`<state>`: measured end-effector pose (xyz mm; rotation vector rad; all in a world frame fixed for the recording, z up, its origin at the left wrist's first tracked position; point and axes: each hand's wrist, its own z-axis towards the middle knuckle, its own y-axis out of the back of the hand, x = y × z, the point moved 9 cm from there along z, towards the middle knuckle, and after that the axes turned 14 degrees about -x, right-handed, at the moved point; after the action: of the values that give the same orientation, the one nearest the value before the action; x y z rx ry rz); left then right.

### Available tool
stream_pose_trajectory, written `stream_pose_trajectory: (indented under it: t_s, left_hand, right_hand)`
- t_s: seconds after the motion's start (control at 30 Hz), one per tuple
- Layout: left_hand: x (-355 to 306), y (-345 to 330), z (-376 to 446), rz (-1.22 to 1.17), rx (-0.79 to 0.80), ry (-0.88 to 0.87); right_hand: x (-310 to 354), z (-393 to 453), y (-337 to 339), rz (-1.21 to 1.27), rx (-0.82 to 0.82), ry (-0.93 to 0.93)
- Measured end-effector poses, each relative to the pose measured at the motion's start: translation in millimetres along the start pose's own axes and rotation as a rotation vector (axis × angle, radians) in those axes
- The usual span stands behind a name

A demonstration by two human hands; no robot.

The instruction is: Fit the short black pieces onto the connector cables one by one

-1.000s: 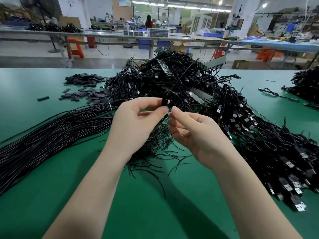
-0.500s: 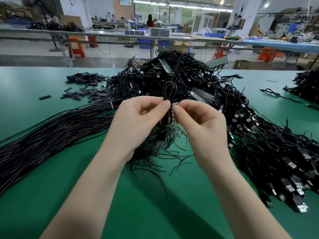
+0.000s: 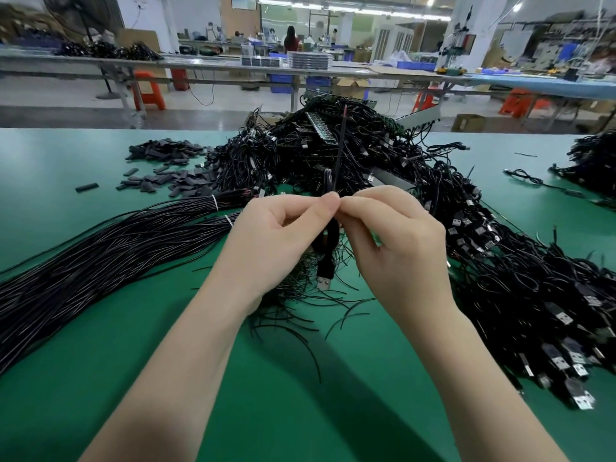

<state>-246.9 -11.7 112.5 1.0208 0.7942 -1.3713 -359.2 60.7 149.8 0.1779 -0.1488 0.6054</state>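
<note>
My left hand (image 3: 276,241) and my right hand (image 3: 396,248) meet fingertip to fingertip above the green table (image 3: 100,378), both pinching one black connector cable (image 3: 339,151). Its free end stands up straight from my fingers, and its coiled part with a USB plug (image 3: 325,278) hangs below between my palms. Whether a short black piece sits between my fingertips is hidden. Loose short black pieces (image 3: 166,168) lie in a heap at the far left. A big tangled pile of connector cables (image 3: 500,261) spreads behind and right of my hands.
A tied bundle of long black wires (image 3: 100,248) stretches across the left of the table. Cut wire scraps (image 3: 300,315) lie under my hands. Another cable pile (image 3: 593,161) sits at the far right edge. Workbenches and orange stools stand beyond the table.
The cable's loop above my fingers has been drawn out into a straight upright end. The USB plug now hangs lower between my hands, and my right hand has closed in on my left.
</note>
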Motion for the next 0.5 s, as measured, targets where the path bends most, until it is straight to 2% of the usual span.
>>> stream_pose_trajectory:
  t_s: [0.17,0.33,0.4,0.5]
  left_hand:
    - [7,0,0,-0.169,-0.009,0.113]
    - [11,8,3,-0.135,-0.039,0.108]
    - [10,13,6,-0.059,-0.036,0.069]
    - [3,14,5,0.066,-0.033,-0.020]
  right_hand:
    - [-13,3,0,0.179,0.037,-0.255]
    - [-38,-15,-16,0.456,0.121,-0.771]
    - [-37,-17,-19,0.445,0.149,-0.758]
    - [-25,-10,-14,0.289,0.128,-0.534]
